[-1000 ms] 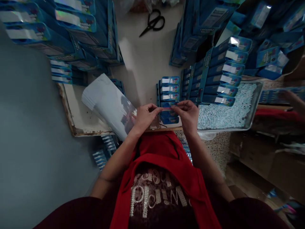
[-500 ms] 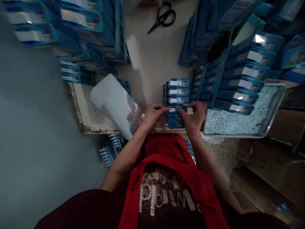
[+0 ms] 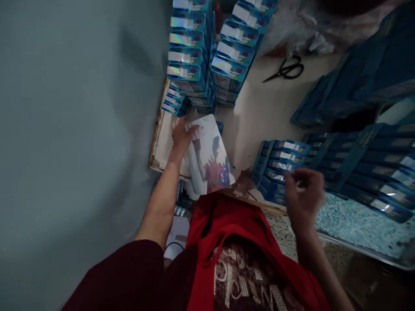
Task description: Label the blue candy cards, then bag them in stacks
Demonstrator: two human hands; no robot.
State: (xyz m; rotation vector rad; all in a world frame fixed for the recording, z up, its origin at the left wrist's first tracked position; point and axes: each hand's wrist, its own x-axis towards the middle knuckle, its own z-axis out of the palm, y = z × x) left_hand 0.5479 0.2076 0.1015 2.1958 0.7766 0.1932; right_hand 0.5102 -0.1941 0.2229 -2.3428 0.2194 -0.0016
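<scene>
My left hand has left the banded row of blue cardboard boxes on the surface for the glossy, printed white sheets, half-open, grip unclear, while my right hand hovers beside the boxes, fingers curled, contents unclear.

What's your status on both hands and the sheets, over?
Left hand at far end of shiny sheets. Right hand raised by blue boxes, grip unclear. Scissors beyond, clear of both hands.
</scene>
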